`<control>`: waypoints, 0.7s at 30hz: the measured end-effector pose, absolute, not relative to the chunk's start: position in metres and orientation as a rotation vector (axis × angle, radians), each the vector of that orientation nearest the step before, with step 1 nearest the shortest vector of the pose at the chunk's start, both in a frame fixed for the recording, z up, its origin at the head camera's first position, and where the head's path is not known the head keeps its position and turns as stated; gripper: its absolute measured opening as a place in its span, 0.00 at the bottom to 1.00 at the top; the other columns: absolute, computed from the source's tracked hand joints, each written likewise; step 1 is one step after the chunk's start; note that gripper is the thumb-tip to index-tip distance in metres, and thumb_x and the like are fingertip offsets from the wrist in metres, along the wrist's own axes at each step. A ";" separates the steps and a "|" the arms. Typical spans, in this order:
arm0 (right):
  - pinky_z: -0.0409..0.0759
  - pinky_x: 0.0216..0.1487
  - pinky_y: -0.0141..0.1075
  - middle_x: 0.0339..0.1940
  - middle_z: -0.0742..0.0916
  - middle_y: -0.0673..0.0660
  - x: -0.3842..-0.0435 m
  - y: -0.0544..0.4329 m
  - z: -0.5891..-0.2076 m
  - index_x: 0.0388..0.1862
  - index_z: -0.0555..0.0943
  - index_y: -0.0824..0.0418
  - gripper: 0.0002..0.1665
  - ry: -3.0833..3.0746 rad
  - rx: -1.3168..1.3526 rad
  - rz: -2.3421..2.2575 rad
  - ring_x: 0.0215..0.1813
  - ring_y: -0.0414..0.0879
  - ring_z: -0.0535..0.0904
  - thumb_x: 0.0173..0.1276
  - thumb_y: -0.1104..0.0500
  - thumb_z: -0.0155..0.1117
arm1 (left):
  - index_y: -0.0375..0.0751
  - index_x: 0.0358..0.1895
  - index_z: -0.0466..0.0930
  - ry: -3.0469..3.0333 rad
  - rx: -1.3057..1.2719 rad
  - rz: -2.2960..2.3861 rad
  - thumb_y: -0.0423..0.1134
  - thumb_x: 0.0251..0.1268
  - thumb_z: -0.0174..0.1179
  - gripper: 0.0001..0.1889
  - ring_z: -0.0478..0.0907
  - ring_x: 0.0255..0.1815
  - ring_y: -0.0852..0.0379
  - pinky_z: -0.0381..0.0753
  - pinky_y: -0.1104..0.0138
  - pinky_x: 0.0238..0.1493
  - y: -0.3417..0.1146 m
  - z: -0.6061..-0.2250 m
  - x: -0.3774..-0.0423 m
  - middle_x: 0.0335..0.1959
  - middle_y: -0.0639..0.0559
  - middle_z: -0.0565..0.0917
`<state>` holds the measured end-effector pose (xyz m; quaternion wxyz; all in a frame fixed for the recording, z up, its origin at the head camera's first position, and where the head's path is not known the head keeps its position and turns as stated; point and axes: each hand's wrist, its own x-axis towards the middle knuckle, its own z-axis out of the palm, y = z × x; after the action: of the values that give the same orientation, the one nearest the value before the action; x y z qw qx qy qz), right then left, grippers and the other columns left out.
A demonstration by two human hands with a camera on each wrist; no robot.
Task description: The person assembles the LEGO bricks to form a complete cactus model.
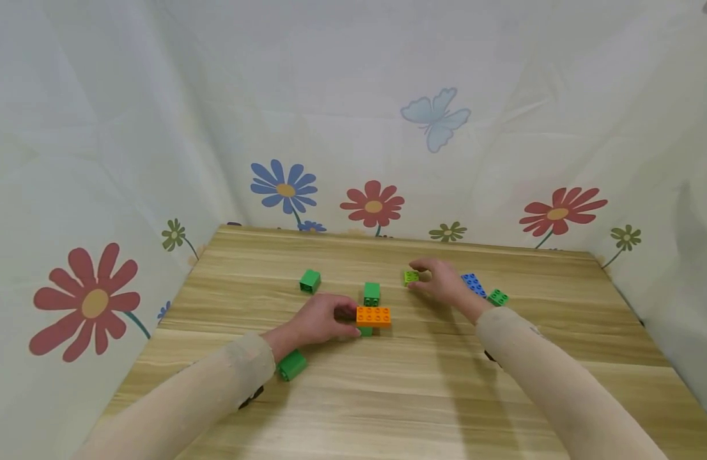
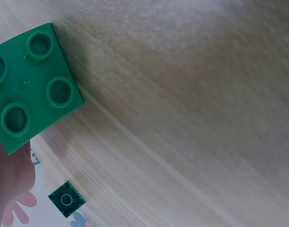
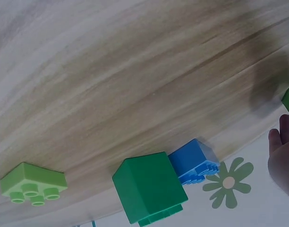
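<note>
Near the middle of the worktop (image 1: pixel 388 409), the left hand (image 1: pixel 325 318) holds the orange brick (image 1: pixel 373 317) by its left end, thumb low against the lower green brick (image 1: pixel 365 331) beneath. A firm, level grip there should stop the two twisting apart or bumping the tipped green brick (image 1: pixel 372 292) just behind. Towards the far edge, the right hand (image 1: pixel 442 281) curves thumb and fingers around the lime brick (image 1: pixel 411 277); whether they press on it, I cannot tell. The pinch would best land on its side walls, leaving studs and underside clear. Nearer the right edge, the blue brick (image 1: pixel 473 285) and right green brick (image 1: pixel 498 298) lie close to that arm, so a straight lift seems safer than a sideways sweep. Towards the near left corner, the near green brick (image 1: pixel 293 365) sits beside the left sleeve (image 1: pixel 215 370), easily nudged.
</note>
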<state>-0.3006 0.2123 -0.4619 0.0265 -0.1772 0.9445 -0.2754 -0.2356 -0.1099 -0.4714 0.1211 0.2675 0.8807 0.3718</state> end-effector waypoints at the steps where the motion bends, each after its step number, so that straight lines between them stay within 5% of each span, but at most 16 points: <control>1: 0.76 0.73 0.58 0.66 0.86 0.66 -0.301 0.212 -0.463 0.69 0.81 0.67 0.30 2.924 -0.558 -0.847 0.66 0.62 0.82 0.72 0.57 0.76 | 0.48 0.54 0.89 2.572 0.781 1.087 0.42 0.62 0.80 0.18 0.86 0.53 0.59 0.84 0.58 0.62 -0.110 -0.471 -0.236 0.51 0.58 0.91; 21: 0.80 0.69 0.56 0.59 0.89 0.64 -0.298 0.207 -0.464 0.63 0.85 0.66 0.22 2.951 -0.557 -0.799 0.61 0.59 0.85 0.73 0.61 0.75 | 0.49 0.55 0.88 2.523 0.688 1.197 0.41 0.58 0.82 0.22 0.85 0.54 0.59 0.84 0.58 0.63 -0.111 -0.476 -0.238 0.52 0.58 0.90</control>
<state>-0.2984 0.2071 -0.4641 0.0172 -0.1791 0.9495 -0.2570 -0.2381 -0.1113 -0.4759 0.1324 0.2372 0.8694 0.4127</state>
